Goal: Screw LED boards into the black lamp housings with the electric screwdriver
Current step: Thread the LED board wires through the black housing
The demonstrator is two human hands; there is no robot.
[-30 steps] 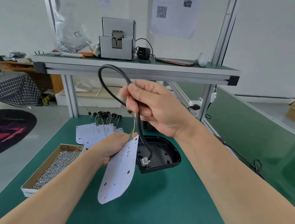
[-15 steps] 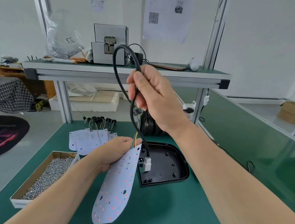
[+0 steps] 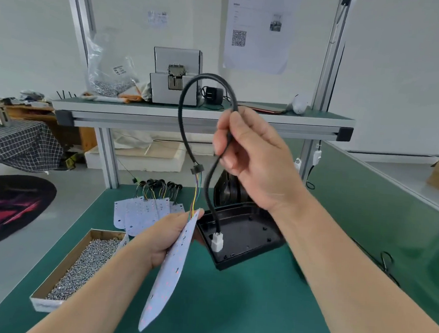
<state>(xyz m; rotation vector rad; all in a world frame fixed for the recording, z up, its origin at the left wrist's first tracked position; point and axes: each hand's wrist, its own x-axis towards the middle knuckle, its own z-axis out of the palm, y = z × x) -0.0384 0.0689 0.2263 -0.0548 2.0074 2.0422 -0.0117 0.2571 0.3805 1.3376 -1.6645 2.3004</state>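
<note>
Cable (image 3: 189, 106) loop arches higher over the right hand (image 3: 253, 156) than a second ago, and the LED board (image 3: 170, 273) is turned more edge-on. Right fingers are curled, pinching the cable above the black lamp housing (image 3: 249, 234). The white connector (image 3: 217, 241) dangles over the housing's left end. Left hand (image 3: 165, 235) grips the board's wired end, just left of the housing and clear of the desk (image 3: 228, 311).

Progress looks early: board not seated, no screws driven, screwdriver not in view. Screw box (image 3: 82, 263) and spare boards (image 3: 144, 210) lie further left.
</note>
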